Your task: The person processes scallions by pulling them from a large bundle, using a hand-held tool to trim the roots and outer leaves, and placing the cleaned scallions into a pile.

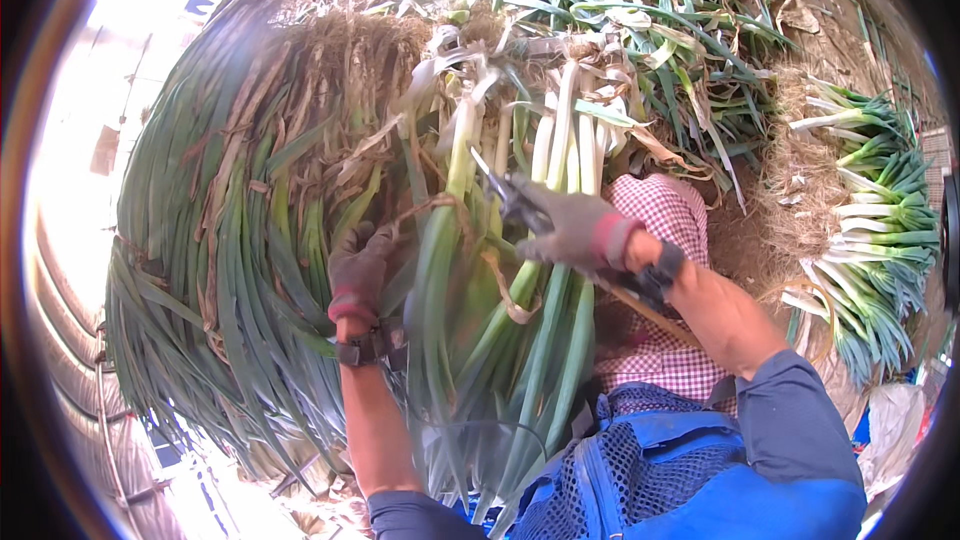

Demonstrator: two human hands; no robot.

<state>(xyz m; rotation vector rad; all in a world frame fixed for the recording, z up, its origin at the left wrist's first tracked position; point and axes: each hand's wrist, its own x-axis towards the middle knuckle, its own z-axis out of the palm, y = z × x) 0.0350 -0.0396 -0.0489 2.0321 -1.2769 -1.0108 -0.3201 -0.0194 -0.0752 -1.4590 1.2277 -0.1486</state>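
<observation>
Blue vest (640,480) fills the lower middle and lower right of the frame, nearest the camera; above it a checked leg (665,210) reaches up to just right of centre, and the right forearm crosses over it. Leeks (437,245) stand between the two hands in the middle, taking up most of the room there; the pile (235,230) presses close on the left hand (362,265), leaving it little space on that side; the widest gap lies at the right, where brown ground (738,240) separates the leg from a row (865,225) of leeks at the right edge; leaf litter (650,25) bounds the top.

The middle leeks run nearly upright in the frame, pale shanks and roots toward the top, green leaves toward the bottom; one leans across the others, with a tan strip (518,314) beside it; the pile's roots also lie uppermost, its leaves fanning to the lower left; the row lies crosswise, roots left, leaves right.

Right hand (575,225), gloved, closes round a tool (515,202), whose blade points to the upper left; the left, also gloved, has curled fingers, and I cannot tell whether they grip anything.
</observation>
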